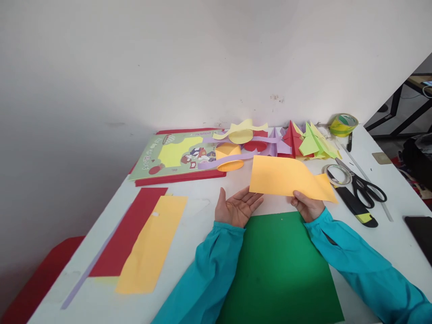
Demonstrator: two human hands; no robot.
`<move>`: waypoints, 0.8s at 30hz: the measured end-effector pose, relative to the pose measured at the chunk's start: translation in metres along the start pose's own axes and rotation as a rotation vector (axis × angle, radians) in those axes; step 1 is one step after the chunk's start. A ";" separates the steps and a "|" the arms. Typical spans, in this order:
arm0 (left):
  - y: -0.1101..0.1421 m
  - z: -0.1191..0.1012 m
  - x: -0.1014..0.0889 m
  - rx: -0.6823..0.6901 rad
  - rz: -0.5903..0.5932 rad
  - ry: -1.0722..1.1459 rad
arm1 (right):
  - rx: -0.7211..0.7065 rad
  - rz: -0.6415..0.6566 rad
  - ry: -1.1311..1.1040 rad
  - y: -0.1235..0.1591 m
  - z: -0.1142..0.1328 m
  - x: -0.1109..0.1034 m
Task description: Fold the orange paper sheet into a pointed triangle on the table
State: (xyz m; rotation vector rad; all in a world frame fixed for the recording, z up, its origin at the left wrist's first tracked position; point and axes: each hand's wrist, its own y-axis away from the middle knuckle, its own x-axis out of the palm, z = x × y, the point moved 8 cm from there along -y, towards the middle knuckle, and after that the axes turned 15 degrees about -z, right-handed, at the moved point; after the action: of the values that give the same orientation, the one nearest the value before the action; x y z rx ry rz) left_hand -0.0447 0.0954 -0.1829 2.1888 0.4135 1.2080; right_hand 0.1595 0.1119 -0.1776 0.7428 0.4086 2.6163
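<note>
Right fingers (299, 195) pinch curved, creaseless orange paper (280, 175); left fingers (241, 195) spread; smooth green sheet (286, 265) below.

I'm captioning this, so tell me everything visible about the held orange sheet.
The orange sheet looks like thin paper, longer than tall, and curves toward its right end. It is held above the white table, beyond the green sheet. The right hand pinches its lower edge; the open left hand, palm up, is at its lower left corner, contact unclear.
</note>
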 end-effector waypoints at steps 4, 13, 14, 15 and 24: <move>0.009 0.001 0.008 -0.011 0.076 0.025 | 0.001 -0.010 -0.012 -0.002 0.000 -0.001; -0.001 0.007 0.004 -0.035 0.113 -0.110 | 0.016 -0.010 -0.013 -0.003 -0.002 -0.003; -0.001 0.007 0.005 -0.029 0.127 -0.123 | 0.017 -0.009 -0.010 -0.002 -0.003 -0.003; -0.001 0.008 0.006 -0.029 0.146 -0.134 | 0.018 -0.007 -0.007 -0.002 -0.003 -0.003; 0.007 0.007 0.008 0.178 0.143 -0.294 | 0.022 -0.007 0.032 0.002 -0.003 0.000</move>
State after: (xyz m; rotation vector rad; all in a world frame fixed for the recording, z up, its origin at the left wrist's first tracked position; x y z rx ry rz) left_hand -0.0347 0.0922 -0.1758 2.5390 0.2525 0.9286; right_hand 0.1571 0.1094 -0.1789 0.7065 0.4490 2.6245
